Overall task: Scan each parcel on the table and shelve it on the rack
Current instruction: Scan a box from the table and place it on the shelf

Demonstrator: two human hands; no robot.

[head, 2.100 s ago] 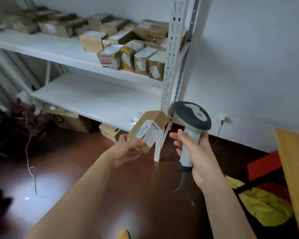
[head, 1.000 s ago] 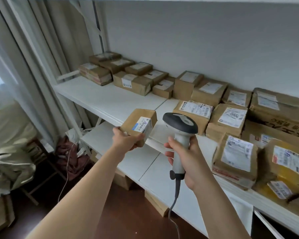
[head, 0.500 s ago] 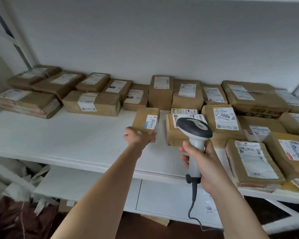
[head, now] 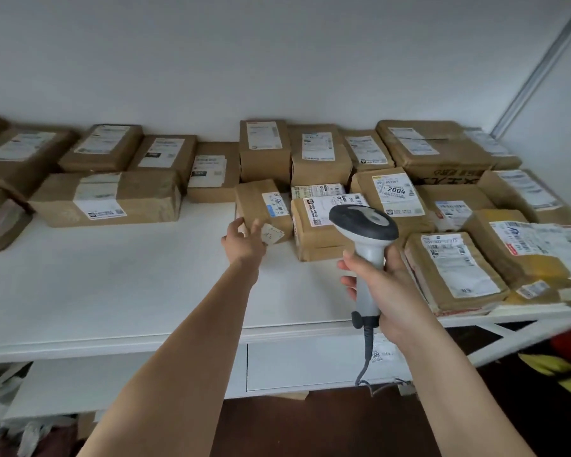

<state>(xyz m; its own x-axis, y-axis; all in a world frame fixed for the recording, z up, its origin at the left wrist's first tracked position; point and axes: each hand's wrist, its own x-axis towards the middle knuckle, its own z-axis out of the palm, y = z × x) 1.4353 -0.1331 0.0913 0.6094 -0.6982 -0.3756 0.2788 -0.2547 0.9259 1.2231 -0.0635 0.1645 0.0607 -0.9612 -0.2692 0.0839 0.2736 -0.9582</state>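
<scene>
A small brown parcel [head: 257,204] with a white and blue label sits on the white rack shelf [head: 112,285], beside a labelled parcel [head: 314,232] on its right. My left hand [head: 244,240] reaches out to it, and its fingers touch the parcel's near face. A loose paper tag sticks out by the fingertips. My right hand [head: 386,291] grips the grey handle of the barcode scanner [head: 363,222] upright over the shelf's front edge. Its dark head points at the parcels and its cable hangs down.
Several taped brown parcels fill the back row [head: 162,153] and the right side [head: 455,268] of the shelf. A lower shelf [head: 129,380] lies beneath. A rack upright [head: 541,67] rises at the right. Yellow and red bags [head: 561,361] lie on the dark floor at the right.
I turned from the floor side to face the rack. My left hand carried the small parcel onto the shelf and set it down beside the others. The scanner stayed in my right hand.
</scene>
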